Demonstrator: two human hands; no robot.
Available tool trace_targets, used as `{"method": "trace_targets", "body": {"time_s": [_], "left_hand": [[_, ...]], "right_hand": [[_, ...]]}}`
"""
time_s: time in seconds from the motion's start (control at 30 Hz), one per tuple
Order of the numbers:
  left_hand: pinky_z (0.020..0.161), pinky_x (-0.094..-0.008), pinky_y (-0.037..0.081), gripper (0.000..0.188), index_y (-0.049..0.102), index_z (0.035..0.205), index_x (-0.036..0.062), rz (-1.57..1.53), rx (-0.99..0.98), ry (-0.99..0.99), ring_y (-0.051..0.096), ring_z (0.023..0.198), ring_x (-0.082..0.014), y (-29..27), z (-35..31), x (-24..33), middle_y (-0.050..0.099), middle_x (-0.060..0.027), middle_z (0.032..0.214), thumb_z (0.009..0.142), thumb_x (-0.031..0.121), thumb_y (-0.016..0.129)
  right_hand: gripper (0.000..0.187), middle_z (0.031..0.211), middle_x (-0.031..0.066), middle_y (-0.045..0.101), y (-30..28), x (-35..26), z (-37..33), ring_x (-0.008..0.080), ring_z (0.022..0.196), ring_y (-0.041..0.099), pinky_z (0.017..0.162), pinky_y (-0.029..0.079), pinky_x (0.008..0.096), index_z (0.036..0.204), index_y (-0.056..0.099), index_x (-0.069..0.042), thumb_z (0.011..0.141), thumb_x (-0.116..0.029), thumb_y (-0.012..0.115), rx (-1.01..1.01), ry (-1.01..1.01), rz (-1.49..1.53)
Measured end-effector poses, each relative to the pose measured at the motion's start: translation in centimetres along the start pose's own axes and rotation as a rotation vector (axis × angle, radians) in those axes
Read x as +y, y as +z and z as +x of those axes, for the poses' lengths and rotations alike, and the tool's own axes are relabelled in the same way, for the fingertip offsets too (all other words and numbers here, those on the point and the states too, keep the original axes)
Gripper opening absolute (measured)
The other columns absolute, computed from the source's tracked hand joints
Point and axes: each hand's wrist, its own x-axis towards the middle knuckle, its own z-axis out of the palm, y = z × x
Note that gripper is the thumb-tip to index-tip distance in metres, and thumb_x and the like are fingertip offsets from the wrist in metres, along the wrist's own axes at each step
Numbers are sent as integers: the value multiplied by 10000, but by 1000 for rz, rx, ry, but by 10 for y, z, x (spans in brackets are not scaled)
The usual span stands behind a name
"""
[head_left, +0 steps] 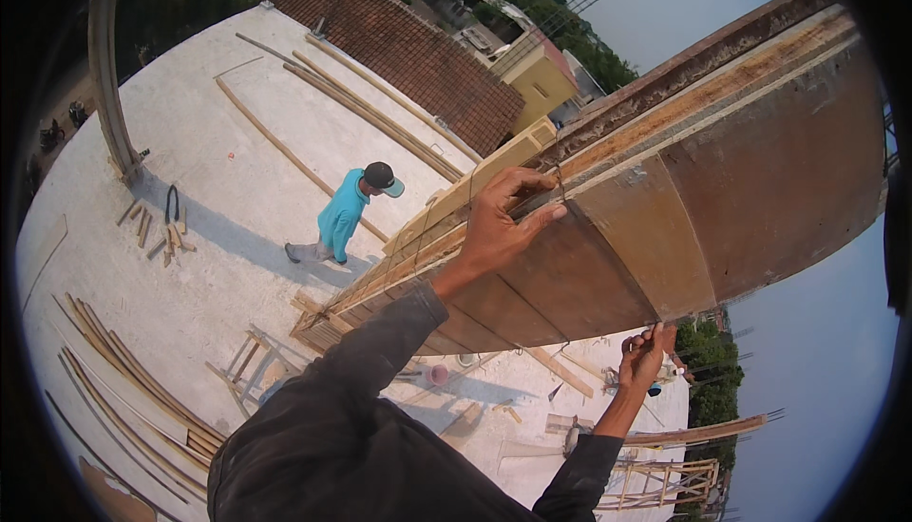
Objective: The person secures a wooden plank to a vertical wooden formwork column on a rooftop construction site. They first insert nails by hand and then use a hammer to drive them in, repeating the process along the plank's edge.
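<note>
Your dark left sleeve (366,356) is closest, angled up toward that long, brown, wood-sided form (617,246) running diagonally in front of you. Your left hand (502,218) is at its top edge, fingers curled; your right hand (642,359) is at the lower edge, fingers bunched. Honestly can't tell if either's gripping anything. Someone in a turquoise shirt (344,213) is below.

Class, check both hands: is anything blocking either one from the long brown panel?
Nothing visible is. The left hand is at the upper edge of the brown panel, the right hand at its lower edge. The co-worker in blue is off left, not between.
</note>
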Motion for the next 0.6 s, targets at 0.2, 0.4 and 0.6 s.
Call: {"method": "trace_targets", "body": {"time_s": [0.2, 0.4, 0.6], "left_hand": [[995, -328, 528, 496, 684, 1266, 26, 22, -20, 8, 664, 1127, -179, 0, 5, -4, 698, -71, 1227, 862, 214, 903], [1102, -391, 468, 647, 612, 1398, 78, -17, -81, -56, 586, 1297, -230, -4, 19, -3, 624, -102, 1391, 873, 331, 891], [1156, -407, 431, 631, 588, 1388, 97, 13, -200, 2, 508, 1399, -239, 3, 26, -7, 546, -126, 1514, 881, 330, 881]], "right_hand": [[164, 764, -78, 596, 8, -5, -8, 50, 640, 567, 699, 485, 268, 1000, 639, -183, 1072, -328, 660, 36, 17, -11], [196, 736, -100, 592, 10, -2, -8, 38, 650, 578, 758, 502, 308, 944, 634, -193, 1069, -342, 658, 6, 77, 105], [192, 749, -108, 605, 7, 7, -7, 33, 663, 574, 756, 501, 307, 935, 639, -204, 1051, -349, 687, 55, -2, 64]]}}
